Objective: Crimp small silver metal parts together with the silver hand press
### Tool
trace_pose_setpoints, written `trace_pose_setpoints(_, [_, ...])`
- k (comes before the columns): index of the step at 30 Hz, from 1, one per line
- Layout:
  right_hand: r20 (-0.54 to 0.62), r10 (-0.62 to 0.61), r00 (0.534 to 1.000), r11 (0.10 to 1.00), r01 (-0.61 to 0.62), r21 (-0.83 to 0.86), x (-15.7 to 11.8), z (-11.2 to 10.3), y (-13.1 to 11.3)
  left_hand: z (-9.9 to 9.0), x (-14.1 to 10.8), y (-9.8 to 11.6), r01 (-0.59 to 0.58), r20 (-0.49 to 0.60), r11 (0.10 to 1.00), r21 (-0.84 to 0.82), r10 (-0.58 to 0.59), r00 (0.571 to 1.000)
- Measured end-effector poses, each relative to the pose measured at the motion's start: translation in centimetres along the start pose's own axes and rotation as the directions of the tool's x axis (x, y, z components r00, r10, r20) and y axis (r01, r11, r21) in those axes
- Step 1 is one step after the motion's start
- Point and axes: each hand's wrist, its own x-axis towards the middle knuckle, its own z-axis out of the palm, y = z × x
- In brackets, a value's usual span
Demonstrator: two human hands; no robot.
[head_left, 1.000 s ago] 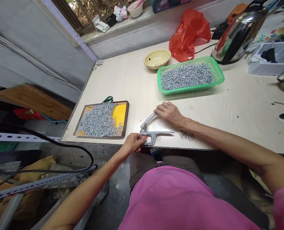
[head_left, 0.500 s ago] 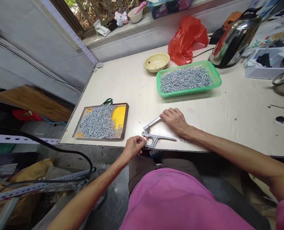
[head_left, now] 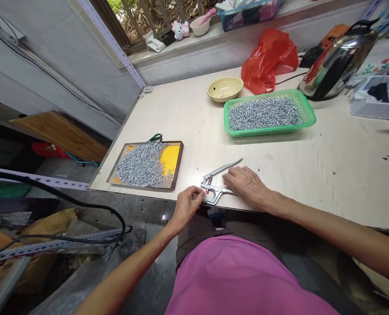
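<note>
the grey hand tool point(head_left: 215, 190) lies between the hands, its upper lever point(head_left: 225, 168) now free because the half-curled right hand point(head_left: 247, 187), grip unclear, has dropped to the lower handle point(head_left: 227, 191), while the left hand point(head_left: 187, 205) pinches, contents hidden.

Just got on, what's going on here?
A person's left hand is at the front of a grey plier-like tool at the table's edge; whether it pinches anything is unclear. The right hand covers the end of the lower handle; the upper handle stands free. Small metal pieces lie in a green basket and a shallow box.
</note>
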Motion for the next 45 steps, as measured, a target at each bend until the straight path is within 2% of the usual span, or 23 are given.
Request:
trace_pose_setpoints(3, [0.102, -0.003, 0.995, 0.997, -0.005, 0.079, -1.5, -0.2, -1.6, -0.5, 0.4, -0.2, 0.076, 0.064, 0.997, -0.018, -0.075, 0.995])
trace_pose_setpoints(10, [0.171, 0.062, 0.983, 0.996, -0.073, 0.057, -1.8, -0.2, -2.5, -1.2, 1.5, 0.8, 0.131, 0.222, 0.983, 0.127, -0.157, 0.962])
trace_pose_setpoints(15, [0.163, 0.09, 0.983, 0.994, -0.097, 0.04, -1.9, 0.0, -2.6, -1.6, 2.4, 1.6, 0.197, 0.312, 0.961, 0.194, -0.251, 0.916])
trace_pose_setpoints(19, [0.145, 0.113, 0.983, 0.992, -0.121, 0.046, -2.0, 0.4, -2.6, -1.5, 3.1, 2.1, 0.208, 0.365, 0.962, 0.178, -0.261, 0.894])
trace_pose_setpoints(26, [0.097, 0.129, 0.987, 0.99, -0.133, 0.047, -1.9, 1.1, -2.9, -1.3, 3.0, 2.2, 0.223, 0.382, 0.963, 0.151, -0.265, 0.886])
trace_pose_setpoints(30, [0.135, 0.133, 0.982, 0.988, -0.142, 0.064, -2.0, 0.6, -2.8, -1.4, 2.8, 2.2, 0.254, 0.381, 0.961, 0.107, -0.275, 0.883])
trace_pose_setpoints(32, [0.141, 0.122, 0.982, 0.986, -0.136, 0.094, -1.9, 0.0, -2.2, -1.4, 2.8, 2.2, 0.265, 0.383, 0.96, 0.094, -0.28, 0.88])
trace_pose_setpoints(36, [0.057, 0.122, 0.991, 0.989, -0.126, 0.077, -1.0, -0.8, 0.0, -1.4, 2.8, 2.1, 0.27, 0.398, 0.96, 0.075, -0.278, 0.875])
trace_pose_setpoints(39, [0.093, 0.07, 0.993, 0.996, -0.074, 0.047, -0.1, -0.6, 1.4, -1.4, 2.8, 2.0, 0.269, 0.407, 0.96, 0.074, -0.276, 0.871])
trace_pose_setpoints(45, [0.104, 0.001, 0.995, 0.999, -0.005, 0.037, 0.4, -0.9, 1.7, -1.2, 3.0, 1.1, 0.257, 0.403, 0.965, 0.059, -0.258, 0.878])
